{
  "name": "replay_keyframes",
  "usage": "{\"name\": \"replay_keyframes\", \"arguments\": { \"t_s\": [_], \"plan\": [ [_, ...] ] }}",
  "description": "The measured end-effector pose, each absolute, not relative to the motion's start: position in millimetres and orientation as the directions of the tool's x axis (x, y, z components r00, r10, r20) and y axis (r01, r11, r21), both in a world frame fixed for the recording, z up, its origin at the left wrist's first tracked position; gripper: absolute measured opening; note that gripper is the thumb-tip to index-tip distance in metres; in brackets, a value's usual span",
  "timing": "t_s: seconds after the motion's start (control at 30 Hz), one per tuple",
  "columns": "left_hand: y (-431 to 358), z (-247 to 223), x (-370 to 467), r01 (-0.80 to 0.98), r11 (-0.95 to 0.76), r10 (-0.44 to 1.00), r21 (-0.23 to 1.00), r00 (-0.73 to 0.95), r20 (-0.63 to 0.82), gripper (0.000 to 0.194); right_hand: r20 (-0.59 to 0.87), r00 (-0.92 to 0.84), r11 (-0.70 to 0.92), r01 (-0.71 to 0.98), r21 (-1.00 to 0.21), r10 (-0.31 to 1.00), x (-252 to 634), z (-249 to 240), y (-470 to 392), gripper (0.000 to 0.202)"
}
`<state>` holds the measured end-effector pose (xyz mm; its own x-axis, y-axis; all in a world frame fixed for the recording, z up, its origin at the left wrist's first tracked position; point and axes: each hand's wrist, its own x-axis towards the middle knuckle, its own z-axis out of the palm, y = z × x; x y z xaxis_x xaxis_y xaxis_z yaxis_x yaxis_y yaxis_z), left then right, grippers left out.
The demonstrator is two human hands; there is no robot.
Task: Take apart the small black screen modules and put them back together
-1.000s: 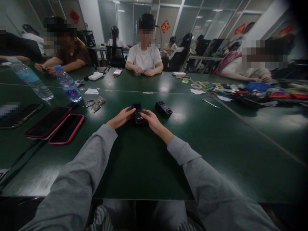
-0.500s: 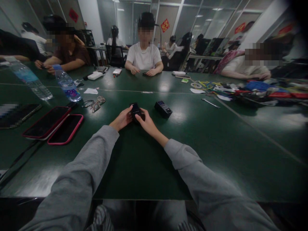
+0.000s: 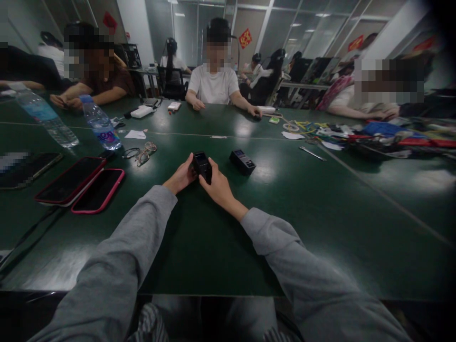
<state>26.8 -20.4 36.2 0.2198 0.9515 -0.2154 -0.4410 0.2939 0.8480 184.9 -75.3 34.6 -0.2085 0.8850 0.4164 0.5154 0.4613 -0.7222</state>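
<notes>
Between both hands, just above the green table (image 3: 213, 228), is a small black device (image 3: 202, 164) with a dark face turned up. My left hand (image 3: 183, 175) grips its left side, with the thumb along the edge. My right hand (image 3: 218, 184) holds the right side, its thumb at the lower front edge. The fingers beneath the device are mostly hidden. A second black box-like device (image 3: 242, 161), with a small screen and lighter markings on top, lies on the table just right of my right hand, not touched.
Two pink-edged phones (image 3: 99, 191) (image 3: 71, 180), eyeglasses (image 3: 146, 154) and two water bottles (image 3: 100, 124) (image 3: 48, 116) are on the left. A wrench (image 3: 312, 153) and piled cables (image 3: 384, 130) lie right. Across the table sits a person (image 3: 214, 83).
My right thumb has moved off the device's face to its lower edge, and the device is tilted slightly differently. The person opposite has stretched one hand out toward the right of the view.
</notes>
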Motion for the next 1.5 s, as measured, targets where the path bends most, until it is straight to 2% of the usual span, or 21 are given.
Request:
{"name": "replay_keyframes", "arguments": {
  "t_s": [0.17, 0.27, 0.43, 0.77, 0.83, 0.97, 1.03, 1.13, 1.2, 1.3, 1.4, 1.5],
  "plan": [
    [-19, 36, 28, -0.474, 0.302, 0.952, 0.827, 0.195, -0.236, 0.05, 0.509, -0.182, 0.526, 0.493, -0.693, 0.841, 183, 42, -82, 0.072],
    [-19, 37, 29, -0.489, 0.295, 0.955, 0.821, 0.175, -0.239, 0.04, 0.545, -0.077, 0.515, 0.461, -0.723, 0.835, 186, 47, -84, 0.073],
    [-23, 37, 28, -0.505, 0.242, 0.965, 0.828, 0.212, -0.152, 0.027, 0.589, 0.06, 0.496, 0.474, -0.727, 0.806, 203, 47, -69, 0.072],
    [-26, 42, 29, -0.514, 0.192, 0.979, 0.836, 0.161, -0.126, 0.035, 0.428, 0.054, 0.333, 0.543, -0.771, 0.902, 219, 24, -40, 0.06],
    [-27, 43, 29, -0.512, 0.185, 0.98, 0.839, 0.164, -0.117, 0.035, 0.446, 0.034, 0.341, 0.593, -0.73, 0.894, 218, 24, -41, 0.06],
    [-27, 41, 30, -0.503, 0.17, 0.983, 0.848, 0.15, -0.109, 0.037, 0.589, -0.025, 0.454, 0.664, -0.594, 0.808, 214, 31, -48, 0.055],
    [-26, 39, 30, -0.496, 0.142, 0.987, 0.856, 0.138, -0.084, 0.036, 0.62, -0.115, 0.52, 0.672, -0.527, 0.776, 209, 36, -55, 0.045],
    [-23, 34, 33, -0.476, 0.086, 0.993, 0.875, 0.107, -0.039, 0.031, 0.586, -0.305, 0.604, 0.676, -0.422, 0.751, 201, 41, -64, 0.035],
    [-21, 31, 35, -0.43, 0.05, 0.997, 0.901, 0.081, -0.017, 0.03, 0.554, -0.398, 0.64, 0.681, -0.355, 0.731, 197, 43, -69, 0.034],
    [-18, 28, 37, -0.279, -0.031, 0.999, 0.96, 0.033, 0.042, 0.032, 0.55, -0.447, 0.665, 0.685, -0.298, 0.706, 195, 44, -72, 0.037],
    [-17, 27, 35, -0.036, -0.133, 0.991, 0.991, -0.008, 0.132, 0.035, 0.558, -0.453, 0.674, 0.682, -0.284, 0.695, 196, 43, -72, 0.04],
    [-17, 26, 29, 0.228, -0.217, 0.971, 0.949, -0.049, 0.234, 0.041, 0.551, -0.484, 0.691, 0.674, -0.261, 0.68, 197, 42, -72, 0.04]
  ]
}}
